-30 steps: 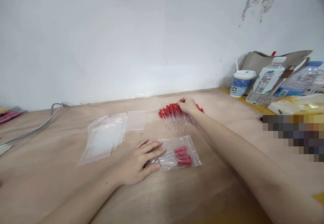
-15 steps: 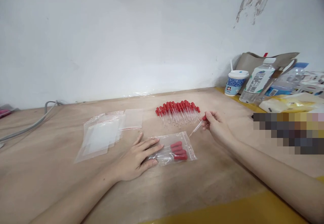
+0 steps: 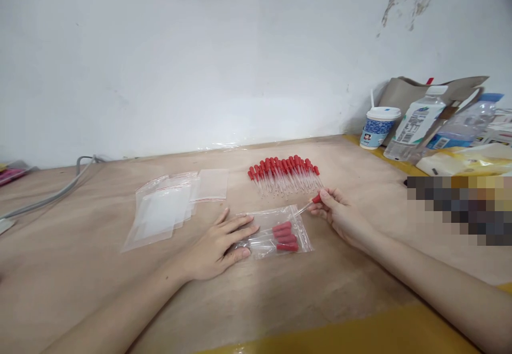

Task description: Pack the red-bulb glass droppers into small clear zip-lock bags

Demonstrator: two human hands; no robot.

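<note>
My left hand (image 3: 218, 244) lies flat with fingers spread on the closed end of a clear zip bag (image 3: 264, 218). Inside the bag are several droppers (image 3: 287, 239) with red rubber bulbs, their glass stems pointing toward my left fingers. My right hand (image 3: 338, 212) pinches another dropper (image 3: 317, 198) by its red bulb. Its glass tip points left and down at the bag's open edge; whether the tip is inside the mouth I cannot tell. Just beyond the bag, many red-bulbed droppers (image 3: 284, 170) lie side by side in a pile.
Overlapping clear zip bags (image 3: 164, 210) lie left of my left hand. A grey cable (image 3: 60, 191) runs along the far left. At the back right stand a paper cup (image 3: 378, 127), a water bottle (image 3: 418, 122) and a beige bag (image 3: 404, 95). Brown paper (image 3: 256, 300) covers the table.
My right hand has moved slightly down and left, bringing the dropper's tip to the bag's open edge. The left hand stays on the bag. The view has shifted a little.
</note>
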